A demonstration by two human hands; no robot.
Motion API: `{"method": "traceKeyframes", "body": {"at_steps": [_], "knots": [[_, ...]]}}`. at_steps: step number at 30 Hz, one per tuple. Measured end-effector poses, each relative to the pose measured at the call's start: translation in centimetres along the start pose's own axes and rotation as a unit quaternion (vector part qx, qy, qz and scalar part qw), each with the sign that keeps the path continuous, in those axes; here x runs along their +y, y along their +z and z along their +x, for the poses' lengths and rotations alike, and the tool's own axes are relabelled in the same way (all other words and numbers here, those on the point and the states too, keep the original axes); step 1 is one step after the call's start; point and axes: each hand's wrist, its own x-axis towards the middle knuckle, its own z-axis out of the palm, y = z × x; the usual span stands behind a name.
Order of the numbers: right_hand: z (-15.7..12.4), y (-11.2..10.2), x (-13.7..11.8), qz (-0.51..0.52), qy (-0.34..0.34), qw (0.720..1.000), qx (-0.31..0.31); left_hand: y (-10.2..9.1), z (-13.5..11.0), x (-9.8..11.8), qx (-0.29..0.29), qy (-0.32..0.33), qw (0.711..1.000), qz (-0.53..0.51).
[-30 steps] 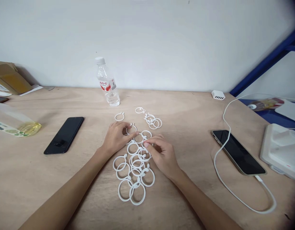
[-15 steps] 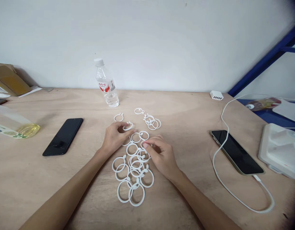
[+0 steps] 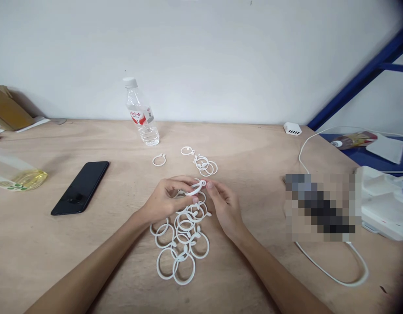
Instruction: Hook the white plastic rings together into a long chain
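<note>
Both my hands meet over the middle of a wooden table [image 3: 254,144]. My left hand [image 3: 165,200] and my right hand [image 3: 223,205] pinch the same white plastic ring [image 3: 195,188] between their fingertips, lifted a little above the table. Just below them lies a chain of several linked white rings [image 3: 180,244]. Farther back a small cluster of linked rings [image 3: 206,166] lies beside two single rings [image 3: 158,160], the other ring [image 3: 187,151] nearer the wall.
A water bottle [image 3: 139,114] stands by the wall. A black phone [image 3: 80,187] lies at the left, near a clear bottle of yellow liquid [image 3: 15,174]. At the right are a white cable [image 3: 329,270], a white charger [image 3: 292,129] and a white tray [image 3: 384,205].
My left hand lifted a ring off the table and brought it right; my right hand rose to meet it, and now both pinch it.
</note>
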Motion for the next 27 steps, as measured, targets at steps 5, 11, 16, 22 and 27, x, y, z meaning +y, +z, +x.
{"method": "traceKeyframes", "body": {"at_steps": [5,11,16,22,27], "knots": [[0.08,-0.09,0.07,-0.016,0.012,1.0,-0.002,0.59,-0.52,0.26,-0.008,-0.002,0.998,0.06],[-0.09,-0.08,0.13,-0.024,0.03,0.999,-0.003,0.6,-0.58,-0.29,0.025,-0.057,0.996,0.061],[-0.3,0.08,0.47,-0.042,0.011,0.999,0.007,0.95,-0.52,-0.09,0.03,-0.09,0.993,0.07],[-0.55,0.18,0.58,-0.059,-0.003,0.998,0.001,1.14,-0.57,0.09,0.032,-0.105,0.993,0.032],[-0.62,0.13,0.53,-0.074,-0.02,0.997,0.002,1.16,-0.59,0.01,0.031,-0.102,0.994,0.022]]}}
